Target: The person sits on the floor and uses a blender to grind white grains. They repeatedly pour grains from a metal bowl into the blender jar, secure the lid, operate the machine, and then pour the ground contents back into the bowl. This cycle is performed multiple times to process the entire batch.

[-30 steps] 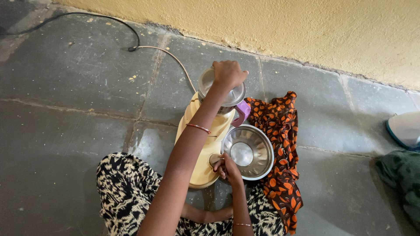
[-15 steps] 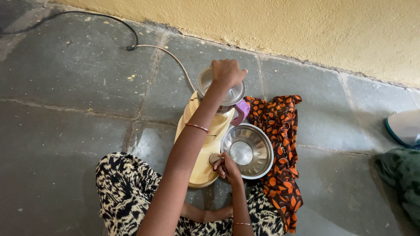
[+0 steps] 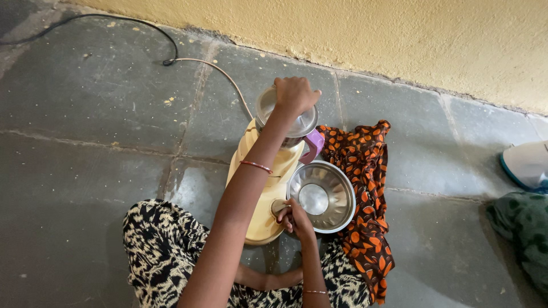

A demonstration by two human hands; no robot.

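Left hand (image 3: 295, 94) lies closed flat over the lid of the mixer jar (image 3: 285, 122), pressing down, apparently to keep it seated on the cream mixer base (image 3: 264, 194). Right hand (image 3: 292, 217) pinches what looks like the base's knob, at 7 o'clock of the steel bowl (image 3: 321, 195); the grip is partly hidden. The patterned cloth (image 3: 365, 188) crowds 3 o'clock. The stone floor (image 3: 103, 114) lies open toward 9 o'clock; the wall (image 3: 399, 40) bounds 12 o'clock.
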